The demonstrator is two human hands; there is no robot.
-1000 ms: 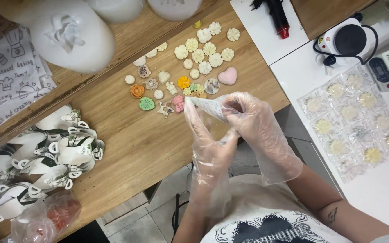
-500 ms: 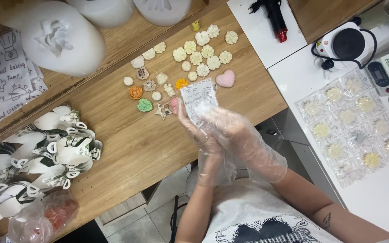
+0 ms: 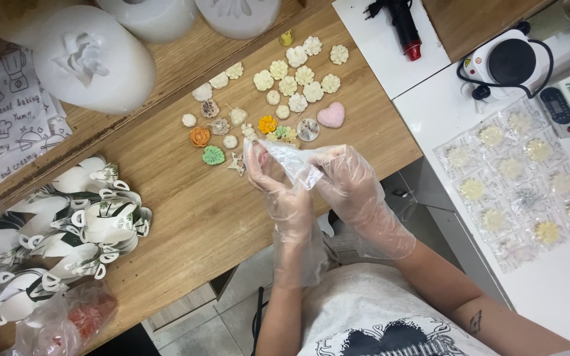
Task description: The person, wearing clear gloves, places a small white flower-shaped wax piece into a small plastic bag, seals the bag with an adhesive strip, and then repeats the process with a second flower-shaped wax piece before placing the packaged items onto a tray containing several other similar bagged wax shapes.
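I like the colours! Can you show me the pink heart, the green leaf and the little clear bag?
Pink heart [image 3: 330,115]: head view, middle of its top face.
Green leaf [image 3: 213,155]: head view, its centre.
Clear bag [image 3: 289,162]: head view, the stretch between both gloved hands.

My hands meet over the near edge of the counter [image 3: 186,217], my left hand [image 3: 273,179] just left of my right hand [image 3: 348,181], with a small plastic bag [image 3: 288,160] held between them. Just behind the bag lies a scatter of moulded flower pieces [image 3: 278,92], a heart-shaped piece [image 3: 330,114] at its right side. Behind those, along the far edge, stand domed moulds [image 3: 94,59]. To my left a heap of paper cups [image 3: 67,231] lies on the counter, a crumpled bag [image 3: 67,320] in front of it. To my right sits a table [image 3: 430,105] carrying bagged flowers in rows [image 3: 516,178], a small hot plate [image 3: 510,62] behind them.
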